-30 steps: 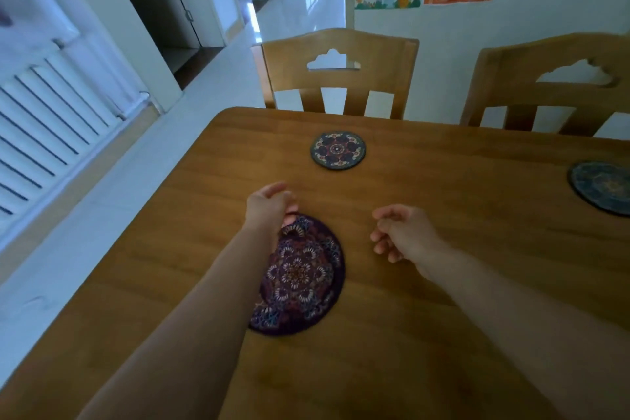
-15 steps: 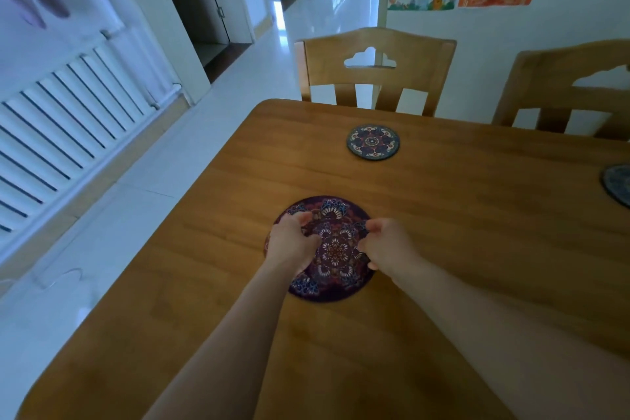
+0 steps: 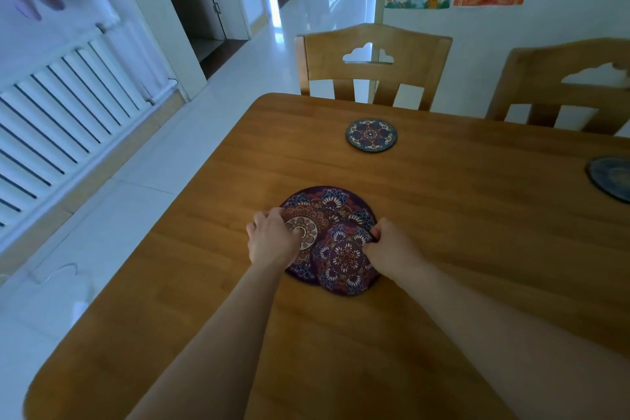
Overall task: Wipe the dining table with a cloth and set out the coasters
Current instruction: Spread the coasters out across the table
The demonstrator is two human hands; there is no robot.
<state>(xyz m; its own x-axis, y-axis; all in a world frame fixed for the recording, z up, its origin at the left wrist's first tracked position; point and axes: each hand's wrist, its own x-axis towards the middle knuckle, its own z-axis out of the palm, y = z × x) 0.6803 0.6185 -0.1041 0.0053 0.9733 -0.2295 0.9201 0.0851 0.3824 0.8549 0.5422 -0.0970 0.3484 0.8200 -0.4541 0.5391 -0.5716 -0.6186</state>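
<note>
Well inside table edge (image 3: 174, 215), hands (image 3: 272, 242) (image 3: 392, 251) grip overlapped coasters (image 3: 327, 204) (image 3: 344, 261).

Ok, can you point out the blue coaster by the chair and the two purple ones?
blue coaster (image 3: 371, 135), head view, its centre
upper purple coaster (image 3: 344, 261), head view, its centre
lower purple coaster (image 3: 329, 203), head view, its far part

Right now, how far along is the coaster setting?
Done: two blue coasters set out, far coaster and right-edge coaster. In hand: left hand holds the large purple coaster; right hand pinches the small purple coaster overlapping it. Left: placing both. No cloth visible, so wiping unjudgeable.
</note>
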